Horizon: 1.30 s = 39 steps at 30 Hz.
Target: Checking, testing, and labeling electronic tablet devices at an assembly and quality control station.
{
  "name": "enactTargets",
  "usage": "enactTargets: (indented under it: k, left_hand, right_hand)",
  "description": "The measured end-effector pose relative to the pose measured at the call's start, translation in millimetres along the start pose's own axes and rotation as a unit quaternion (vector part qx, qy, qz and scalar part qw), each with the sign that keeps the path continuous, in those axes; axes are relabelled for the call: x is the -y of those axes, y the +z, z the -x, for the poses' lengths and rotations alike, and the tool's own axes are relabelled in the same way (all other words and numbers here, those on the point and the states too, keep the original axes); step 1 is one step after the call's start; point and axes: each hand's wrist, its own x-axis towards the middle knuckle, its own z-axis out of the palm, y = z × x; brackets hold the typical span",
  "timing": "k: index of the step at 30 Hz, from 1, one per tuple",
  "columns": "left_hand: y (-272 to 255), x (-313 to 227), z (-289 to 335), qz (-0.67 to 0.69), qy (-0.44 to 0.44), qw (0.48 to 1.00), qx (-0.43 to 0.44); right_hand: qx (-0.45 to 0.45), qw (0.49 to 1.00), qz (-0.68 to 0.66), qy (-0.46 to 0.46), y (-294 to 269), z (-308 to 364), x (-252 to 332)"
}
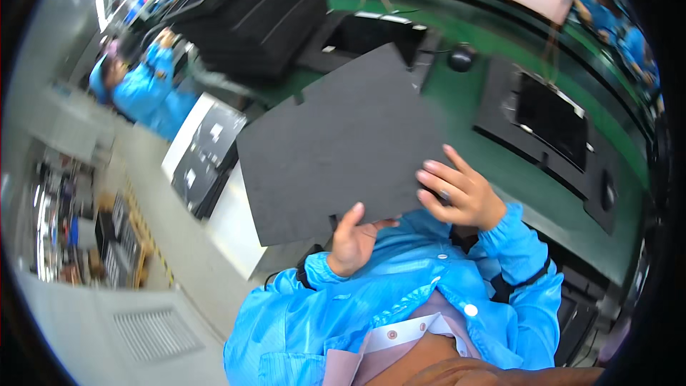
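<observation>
A co-worker in blue (153, 93) appears to the far left of a broad, flat, dark grey foam-like sheet (343, 150), with a tall stack of black slabs (250, 28) beyond its far left edge. The sheet is held before the wearer's body: the left hand (351, 246), half closed, clasps its near edge, thumb on top. The right hand (461, 193), fingers loosely spread, meets its right edge; whether it grips cannot be told. Farther right of the sheet lies a glossy black rectangular panel (550, 118).
</observation>
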Motion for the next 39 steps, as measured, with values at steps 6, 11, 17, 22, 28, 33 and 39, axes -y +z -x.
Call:
enactTargets:
  k: [6, 11, 17, 22, 28, 33, 39]
  left_hand:
    - [-90.3, -13.5, 44.5, 0.131, 0.117, 0.949, -0.26]
    - [-205.3, -42.3, 23.6, 0.251, 0.144, 0.902, -0.322]
    - [-207.7, -82.9, 11.0, 0.347, 0.124, 0.866, -0.338]
    - [-232.5, -95.7, 16.5, 0.353, 0.108, 0.862, -0.348]
    - [-281.7, -136.1, 13.4, 0.403, 0.08, 0.845, -0.342]
    - [-148.1, -122.8, -1.2, 0.394, 0.039, 0.841, -0.37]
    - [-19.6, -53.5, -51.8, 0.371, -0.285, 0.881, 0.068]
  right_hand:
    - [0.106, 0.988, -0.106, -0.036, 116.9, -52.4, 16.1]
    - [0.154, 0.967, -0.205, 0.015, 120.5, -34.5, 21.9]
    - [0.161, 0.955, -0.201, 0.149, 69.6, -17.1, 24.3]
    - [0.171, 0.94, -0.2, 0.219, 35.2, 1.2, 27.3]
    - [0.147, 0.937, -0.166, 0.269, 18.8, 18.0, 22.2]
    - [0.108, 0.915, 0.011, 0.388, -9.0, 40.7, 1.1]
    - [0.134, 0.926, 0.124, 0.332, -21.1, 45.5, -50.7]
